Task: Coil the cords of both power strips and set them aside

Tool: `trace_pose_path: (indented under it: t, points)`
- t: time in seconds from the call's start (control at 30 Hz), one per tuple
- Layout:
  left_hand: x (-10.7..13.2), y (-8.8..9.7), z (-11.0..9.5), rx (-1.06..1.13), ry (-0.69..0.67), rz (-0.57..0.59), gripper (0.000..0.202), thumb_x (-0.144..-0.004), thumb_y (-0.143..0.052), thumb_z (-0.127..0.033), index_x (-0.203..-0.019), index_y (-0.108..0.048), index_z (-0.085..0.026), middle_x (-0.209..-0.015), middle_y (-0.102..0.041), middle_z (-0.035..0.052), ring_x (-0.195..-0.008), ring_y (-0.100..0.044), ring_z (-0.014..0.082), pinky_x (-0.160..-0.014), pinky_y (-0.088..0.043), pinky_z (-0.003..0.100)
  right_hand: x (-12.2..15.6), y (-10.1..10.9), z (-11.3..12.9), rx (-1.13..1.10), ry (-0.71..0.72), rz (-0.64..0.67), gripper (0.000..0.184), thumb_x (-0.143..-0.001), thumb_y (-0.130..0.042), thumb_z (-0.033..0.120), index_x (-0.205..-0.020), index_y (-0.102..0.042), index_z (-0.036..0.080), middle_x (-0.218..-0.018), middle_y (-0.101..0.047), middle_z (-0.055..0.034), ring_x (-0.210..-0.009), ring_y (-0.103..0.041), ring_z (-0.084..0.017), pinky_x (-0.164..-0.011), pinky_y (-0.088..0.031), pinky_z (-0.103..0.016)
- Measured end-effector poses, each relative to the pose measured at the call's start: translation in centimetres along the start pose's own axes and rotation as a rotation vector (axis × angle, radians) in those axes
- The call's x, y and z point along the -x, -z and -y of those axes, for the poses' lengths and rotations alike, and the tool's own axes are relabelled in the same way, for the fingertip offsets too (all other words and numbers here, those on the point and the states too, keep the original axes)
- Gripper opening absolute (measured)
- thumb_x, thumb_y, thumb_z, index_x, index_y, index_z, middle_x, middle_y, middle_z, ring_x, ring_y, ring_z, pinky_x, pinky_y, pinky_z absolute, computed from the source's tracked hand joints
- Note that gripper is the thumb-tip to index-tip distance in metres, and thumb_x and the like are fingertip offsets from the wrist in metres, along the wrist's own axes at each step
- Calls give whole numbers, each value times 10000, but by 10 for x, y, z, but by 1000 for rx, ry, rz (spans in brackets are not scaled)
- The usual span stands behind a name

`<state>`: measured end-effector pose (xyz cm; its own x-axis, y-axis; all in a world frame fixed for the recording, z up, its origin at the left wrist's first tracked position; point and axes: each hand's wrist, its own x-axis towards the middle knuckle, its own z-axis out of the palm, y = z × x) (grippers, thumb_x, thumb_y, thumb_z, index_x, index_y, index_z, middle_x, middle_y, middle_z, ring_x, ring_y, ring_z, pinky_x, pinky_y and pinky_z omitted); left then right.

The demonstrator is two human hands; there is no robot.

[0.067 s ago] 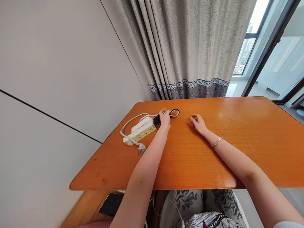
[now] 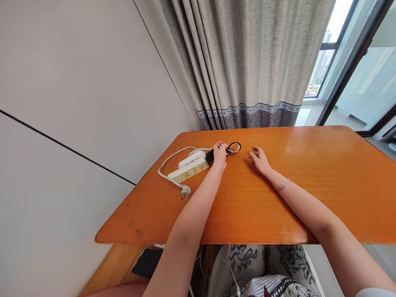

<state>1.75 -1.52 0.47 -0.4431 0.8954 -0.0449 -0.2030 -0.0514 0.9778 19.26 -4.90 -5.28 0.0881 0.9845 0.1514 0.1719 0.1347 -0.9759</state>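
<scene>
Glossy orange-brown wood counter (image 2: pixel 297 194), rounded corners, a few dark scuffs at its near L end; on its far L part lies a long cream plastic power strip (image 2: pixel 188 170), boxy, w/ slotted sockets along its side; a smooth white block (image 2: pixel 192 158) sits right alongside.

L hand (image 2: pixel 220 153) has its fingers bent over a black block (image 2: pixel 209 155), matte-looking, grasping it at the strip's far end; a black & white loop (image 2: pixel 240 146) pokes out past the hand; pale rubbery cord (image 2: pixel 159 170) curves round the strip to a chunky grey plug (image 2: pixel 185 191), prongs out.

R hand (image 2: pixel 260 161) rests on bare wood, fingers loosely curled, holding nothing; thin shiny metal bracelet (image 2: pixel 283 185) on that wrist; coarse-woven grey curtain (image 2: pixel 262 62) w/ patterned band behind.
</scene>
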Motion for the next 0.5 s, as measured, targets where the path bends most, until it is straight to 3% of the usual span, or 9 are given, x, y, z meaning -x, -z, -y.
trace_pose_path:
  t: [0.13, 0.27, 0.37, 0.5]
  points:
    - [46, -13, 2, 36, 85, 197, 314, -697, -613, -163, -990, -514, -212, -781, -607, -26, -694, -608, 109, -661, -476, 228, 4, 1, 7, -89, -56, -10, 577, -968, -439, 551, -1437, -500, 220, -1455, -572, -159, -1170, -668, -254, -892, -588, -402]
    - [83, -17, 10, 56, 168, 324, 345, -709, -626, -147, -1026, -511, -221, -811, -639, -17, -699, -626, 114, -678, -516, 252, 24, 16, 12, -130, -73, 32, 705, -968, -291, 713, -1292, -644, 195, -1279, -712, -125, -1191, -675, -269, -955, -571, -399]
    - [100, -16, 14, 71, 211, 361, 380, -721, -615, -137, -1062, -481, -235, -846, -627, -16, -673, -602, 108, -688, -515, 267, 48, 31, 11, -135, -64, 76, 743, -924, -317, 791, -1218, -692, 222, -1309, -709, -101, -1234, -657, -272, -1032, -537, -414]
    - [114, -12, 18, 136, 226, 408, 442, -723, -615, -130, -1118, -453, -241, -831, -571, -34, -629, -540, 83, -646, -478, 243, 74, 43, 8, -143, -17, 126, 703, -901, -443, 777, -1343, -619, 259, -1468, -604, -92, -1376, -555, -259, -1185, -419, -447]
